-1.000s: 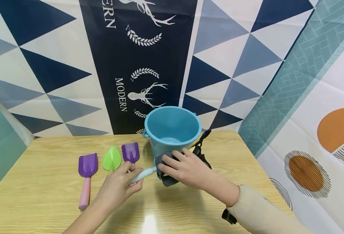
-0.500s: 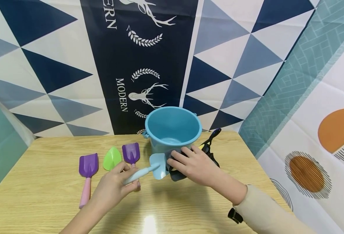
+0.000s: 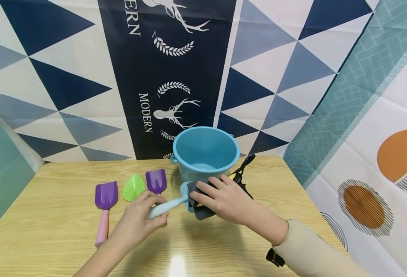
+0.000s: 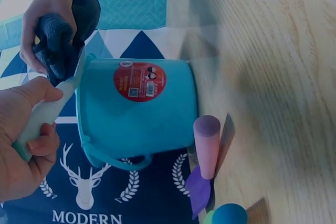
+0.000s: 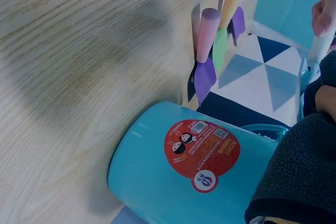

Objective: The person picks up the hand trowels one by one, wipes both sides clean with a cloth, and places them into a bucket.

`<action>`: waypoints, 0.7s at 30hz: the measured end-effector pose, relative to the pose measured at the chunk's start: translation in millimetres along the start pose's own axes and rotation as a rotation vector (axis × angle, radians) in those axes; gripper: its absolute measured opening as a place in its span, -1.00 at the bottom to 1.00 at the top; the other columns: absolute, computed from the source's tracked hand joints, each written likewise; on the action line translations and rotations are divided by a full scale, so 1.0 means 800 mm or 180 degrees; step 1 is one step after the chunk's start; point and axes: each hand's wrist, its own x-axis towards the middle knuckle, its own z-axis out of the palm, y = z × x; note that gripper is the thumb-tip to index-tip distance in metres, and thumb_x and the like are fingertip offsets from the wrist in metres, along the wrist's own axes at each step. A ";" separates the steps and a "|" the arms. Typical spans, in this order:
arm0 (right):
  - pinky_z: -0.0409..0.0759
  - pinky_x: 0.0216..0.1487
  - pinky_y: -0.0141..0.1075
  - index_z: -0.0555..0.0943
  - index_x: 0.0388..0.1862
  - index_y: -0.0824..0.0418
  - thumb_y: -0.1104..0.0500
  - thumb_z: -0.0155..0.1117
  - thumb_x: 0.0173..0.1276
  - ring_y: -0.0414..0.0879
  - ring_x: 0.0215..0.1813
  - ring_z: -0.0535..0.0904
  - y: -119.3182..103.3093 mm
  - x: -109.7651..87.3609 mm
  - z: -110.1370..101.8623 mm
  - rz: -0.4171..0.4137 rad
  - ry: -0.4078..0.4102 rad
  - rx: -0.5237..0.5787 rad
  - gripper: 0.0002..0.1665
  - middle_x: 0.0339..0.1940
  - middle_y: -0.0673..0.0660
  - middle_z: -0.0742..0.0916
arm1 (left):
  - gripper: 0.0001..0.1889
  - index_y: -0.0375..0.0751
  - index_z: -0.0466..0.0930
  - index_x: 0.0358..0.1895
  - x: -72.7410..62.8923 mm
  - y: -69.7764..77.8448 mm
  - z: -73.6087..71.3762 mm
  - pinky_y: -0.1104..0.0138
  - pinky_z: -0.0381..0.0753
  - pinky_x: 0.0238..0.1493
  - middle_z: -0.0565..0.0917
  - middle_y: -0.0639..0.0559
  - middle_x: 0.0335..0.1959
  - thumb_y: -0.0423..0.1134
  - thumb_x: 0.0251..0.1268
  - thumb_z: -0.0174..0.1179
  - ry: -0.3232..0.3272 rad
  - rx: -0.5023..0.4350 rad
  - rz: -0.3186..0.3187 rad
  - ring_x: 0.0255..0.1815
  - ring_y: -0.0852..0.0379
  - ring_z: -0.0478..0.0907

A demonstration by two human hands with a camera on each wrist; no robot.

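My left hand (image 3: 142,215) grips the pale blue handle of a toy shovel (image 3: 165,207), whose light blue blade points right. Dark grey fuzzy cloth (image 3: 200,212) with black trim lies over much of that blade. Holding the cloth is my right hand (image 3: 227,201), its fingers spread across the top. A black strap with a dark blue end (image 3: 248,159) sticks out beyond the cloth, beside a bit of yellow. Both hands are in front of a light blue bucket (image 3: 189,167). In the left wrist view, the shovel blade's edge shows beside the cloth (image 4: 55,45).
Left of the bucket on the wooden table (image 3: 61,215) lie a purple shovel with a pink handle (image 3: 105,196), a green trowel (image 3: 133,187) and another purple shovel (image 3: 156,181). A patterned backdrop (image 3: 175,69) rises behind the table. The bucket bears a red label (image 5: 202,148).
Half a second ago the cloth was off to the right and the blade showed bare. My right hand has moved left, and the cloth covers the blade again, as one second ago.
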 end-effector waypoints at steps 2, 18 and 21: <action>0.47 -0.27 -0.29 0.53 0.07 -0.02 0.16 -0.17 0.49 -0.07 -0.17 0.52 0.000 0.000 0.000 0.0000 0.0009 -0.0002 -0.66 -0.05 -0.01 0.64 | -0.75 -0.01 0.62 -0.32 -0.001 0.000 0.000 0.46 0.53 -0.36 0.51 0.24 -0.37 -0.31 -0.15 0.39 0.0014 0.0008 -0.0010 -0.41 0.37 0.39; 0.47 -0.24 -0.27 0.55 -0.01 -0.03 0.17 0.08 0.28 -0.07 -0.12 0.52 0.014 -0.005 -0.008 0.0202 -0.0303 -0.0056 -0.69 -0.07 -0.03 0.64 | -0.73 -0.03 0.64 -0.27 -0.008 -0.005 -0.005 0.41 0.56 -0.31 0.57 0.21 -0.28 -0.25 -0.12 0.44 0.0051 0.0026 0.0026 -0.34 0.32 0.45; 0.48 -0.27 -0.27 0.56 -0.01 -0.01 0.16 0.27 0.19 -0.07 -0.11 0.54 0.019 -0.008 -0.009 0.0226 -0.0222 -0.0004 -0.65 -0.07 -0.01 0.65 | -0.73 -0.05 0.65 -0.25 -0.008 -0.009 -0.006 0.42 0.56 -0.29 0.59 0.20 -0.26 -0.22 -0.11 0.44 0.0007 -0.0033 -0.0083 -0.33 0.31 0.46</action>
